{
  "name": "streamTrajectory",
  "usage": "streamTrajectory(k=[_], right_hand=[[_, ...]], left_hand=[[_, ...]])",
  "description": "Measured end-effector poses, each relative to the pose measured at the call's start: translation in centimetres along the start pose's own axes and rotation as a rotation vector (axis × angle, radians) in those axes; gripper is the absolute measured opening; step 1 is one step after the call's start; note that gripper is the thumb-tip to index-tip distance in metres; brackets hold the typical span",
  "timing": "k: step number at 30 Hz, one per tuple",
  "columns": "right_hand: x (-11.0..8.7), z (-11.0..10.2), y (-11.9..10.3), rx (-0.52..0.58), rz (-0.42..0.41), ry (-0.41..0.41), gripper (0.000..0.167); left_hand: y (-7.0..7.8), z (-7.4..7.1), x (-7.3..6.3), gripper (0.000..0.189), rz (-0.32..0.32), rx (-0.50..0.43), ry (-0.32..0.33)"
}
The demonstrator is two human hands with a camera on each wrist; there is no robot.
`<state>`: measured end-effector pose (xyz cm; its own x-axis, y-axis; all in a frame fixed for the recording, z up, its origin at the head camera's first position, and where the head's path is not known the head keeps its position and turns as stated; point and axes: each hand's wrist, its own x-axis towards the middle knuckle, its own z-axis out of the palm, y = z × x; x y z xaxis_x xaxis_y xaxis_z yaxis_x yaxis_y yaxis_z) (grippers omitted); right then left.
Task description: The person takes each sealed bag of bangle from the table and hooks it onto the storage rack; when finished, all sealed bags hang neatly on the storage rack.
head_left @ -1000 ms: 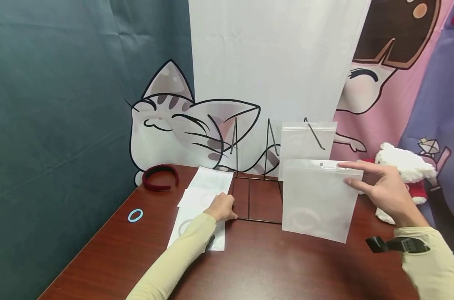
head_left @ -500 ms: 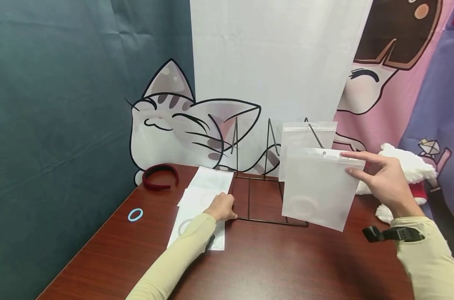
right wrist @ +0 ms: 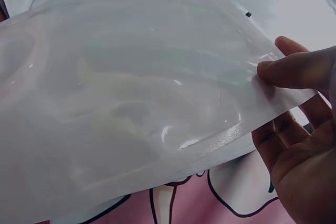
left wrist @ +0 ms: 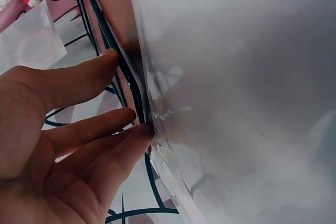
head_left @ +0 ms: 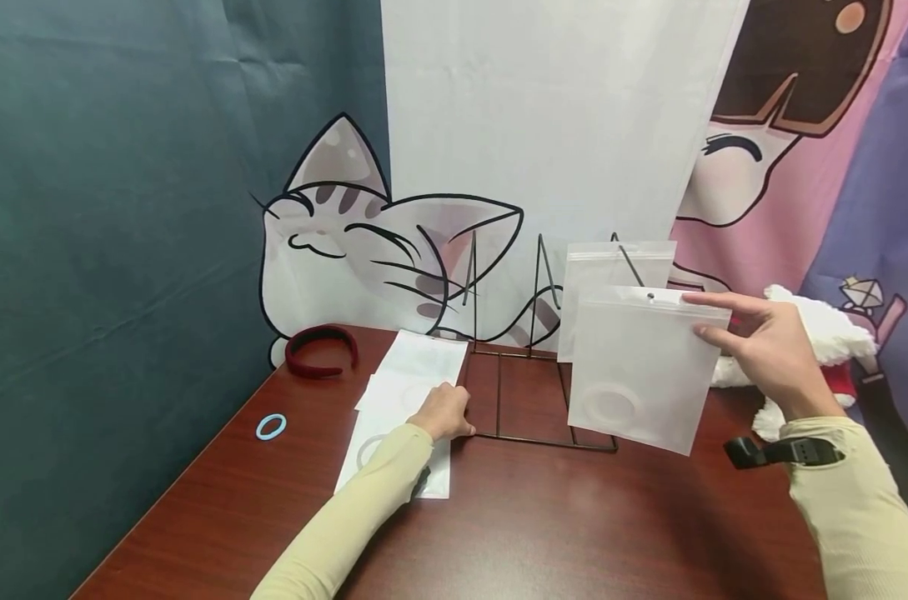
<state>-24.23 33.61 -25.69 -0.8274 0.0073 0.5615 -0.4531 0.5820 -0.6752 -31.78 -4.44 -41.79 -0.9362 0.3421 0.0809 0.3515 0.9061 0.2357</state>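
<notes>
My right hand (head_left: 769, 350) pinches a white zip bag (head_left: 641, 367) by its upper right corner, thumb in front. A ring shape shows faintly through the bag's lower part. The bag's hang hole lines up with the tip of the rack's right hook (head_left: 631, 265); a dark spot fills the hole. Another white zip bag (head_left: 584, 275) hangs farther back on that hook. My left hand (head_left: 443, 412) holds the left side of the black wire rack (head_left: 529, 442), the wire between thumb and fingers in the left wrist view. Its fingertips meet a bag's edge there.
Several white bags (head_left: 427, 360) lie overlapping on the brown table (head_left: 544, 525), left of the rack and partly under the left arm. A dark red headband (head_left: 303, 367) and a light blue ring (head_left: 271, 427) lie farther left. A white plush toy (head_left: 836, 333) sits at the right.
My right hand has lifted the bag up and slightly away, and its hole has come to the hook's tip. The left hand stays on the rack.
</notes>
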Motion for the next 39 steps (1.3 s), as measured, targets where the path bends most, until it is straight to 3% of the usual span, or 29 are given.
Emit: streamTrajectory(k=[16,22,29,34,39], right_hand=[[3.3,1.2,1.8,-0.051,0.056,-0.024,0.041],[5.1,2.1,2.2,-0.129,0.027,0.023,0.039],[6.3,3.2,2.9,-0.307,-0.053,0.052,0.042],[6.8,3.7,3.6,-0.356,-0.114,0.039,0.047],[7.1,4.1,4.0,-0.362,-0.089,-0.001,0.051]], left_hand=[[-0.1,-0.1,0.1,0.031,0.008,0.008,-0.003],[-0.1,-0.1,0.1,0.031,0.018,0.018,-0.004],[0.0,-0.1,0.0,0.031,0.021,0.012,-0.011],[0.0,-0.1,0.0,0.032,0.026,0.015,-0.002],[-0.1,-0.1,0.1,0.032,0.024,0.012,0.003]])
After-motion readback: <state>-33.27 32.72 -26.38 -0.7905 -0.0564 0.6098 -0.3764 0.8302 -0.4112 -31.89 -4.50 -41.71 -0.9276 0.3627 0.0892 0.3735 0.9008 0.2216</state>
